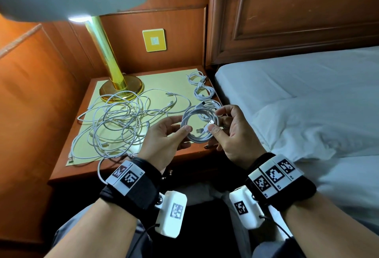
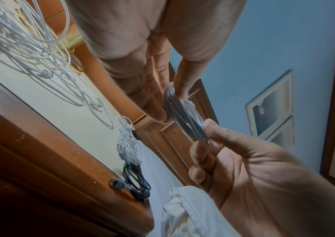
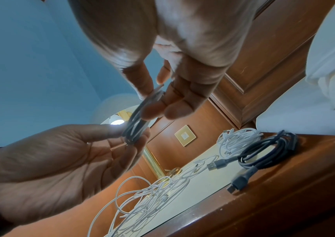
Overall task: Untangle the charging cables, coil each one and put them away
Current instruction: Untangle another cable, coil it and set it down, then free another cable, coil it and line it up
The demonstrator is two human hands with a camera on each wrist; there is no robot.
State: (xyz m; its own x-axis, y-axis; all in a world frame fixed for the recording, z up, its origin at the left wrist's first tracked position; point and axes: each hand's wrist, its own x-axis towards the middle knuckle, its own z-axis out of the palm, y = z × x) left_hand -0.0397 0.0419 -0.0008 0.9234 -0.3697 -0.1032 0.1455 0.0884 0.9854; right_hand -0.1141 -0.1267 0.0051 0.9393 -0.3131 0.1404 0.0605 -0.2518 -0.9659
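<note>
White cable (image 1: pixel 198 123) coiled into a ring, both hands pinching.

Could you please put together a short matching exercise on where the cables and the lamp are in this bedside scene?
Things:
1. white coil
2. tangled white cables
3. dark coiled cable
4. lamp base

Places or states:
A. spread loose over the yellow mat
B. lying at the near right corner of the nightstand, beside the bed
C. held up between left hand and right hand
D. standing at the back left of the mat

Pairs: 1-C, 2-A, 3-B, 4-D
</note>
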